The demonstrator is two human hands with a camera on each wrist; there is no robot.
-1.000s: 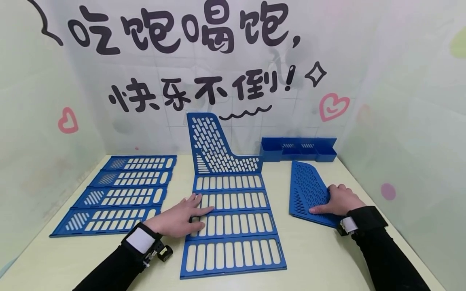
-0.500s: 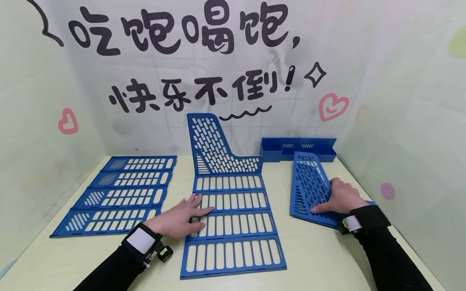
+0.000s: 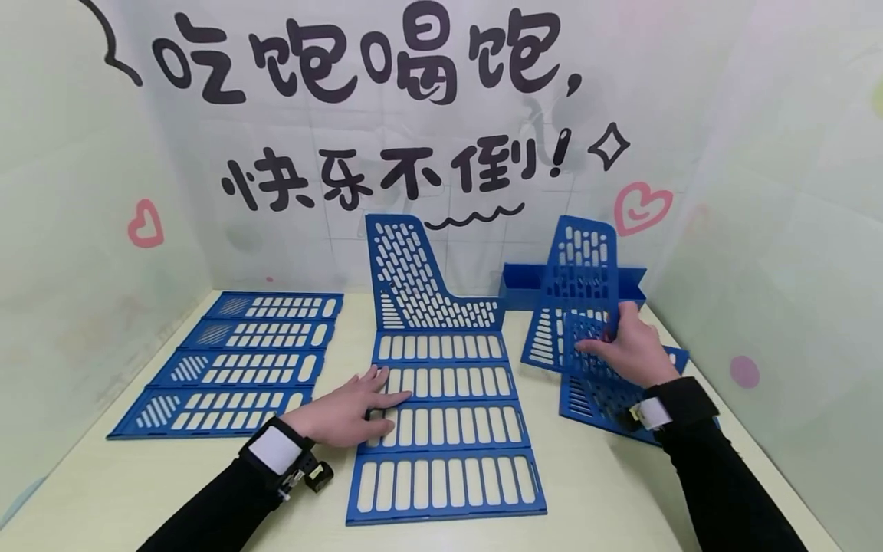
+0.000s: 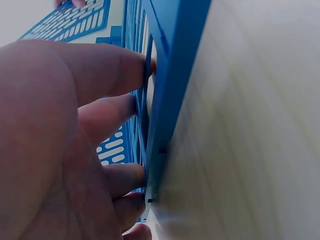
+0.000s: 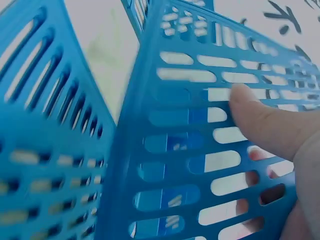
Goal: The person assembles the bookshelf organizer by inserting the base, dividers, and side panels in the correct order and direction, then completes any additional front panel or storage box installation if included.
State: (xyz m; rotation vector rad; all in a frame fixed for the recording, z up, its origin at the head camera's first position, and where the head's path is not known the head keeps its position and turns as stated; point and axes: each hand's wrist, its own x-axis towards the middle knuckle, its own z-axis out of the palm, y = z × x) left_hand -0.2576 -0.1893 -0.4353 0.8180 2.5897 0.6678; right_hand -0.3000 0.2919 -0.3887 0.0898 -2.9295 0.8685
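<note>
Hands, two, bare, recorded over a pale counter (image 3: 607, 491).

Head view. Left hand (image 3: 345, 414) was laid flat, fingers straight and spread, on the slotted base panel (image 3: 448, 429), which lay flat at the centre of the counter; the pressing was judged to serve to steady the panel. An upright side panel (image 3: 414, 280) was seen standing at the far edge of that base panel. Right hand (image 3: 631, 349) was closed around a lifted side panel (image 3: 576, 287), thumb on the near face and fingers behind, the piece held nearly upright and clear of the counter, presumably so that it could be carried. A further perforated panel (image 3: 607, 402) was left lying flat beneath that hand. A blue tray (image 3: 517, 287) was noted at the back wall, partly hidden by the lifted piece. Four slotted shelf panels (image 3: 234, 368) were laid out in a row at the left.

Left wrist view. Fingers (image 4: 100, 70) were seen extended against the thick blue edge of the base panel (image 4: 172, 75), fingertips resting in its slots; nothing was grasped.

Right wrist view. Thumb (image 5: 270, 125) was pressed on the face of the lifted side panel (image 5: 180, 150); fingers were glimpsed through the slots behind it. Picture was blurred.
</note>
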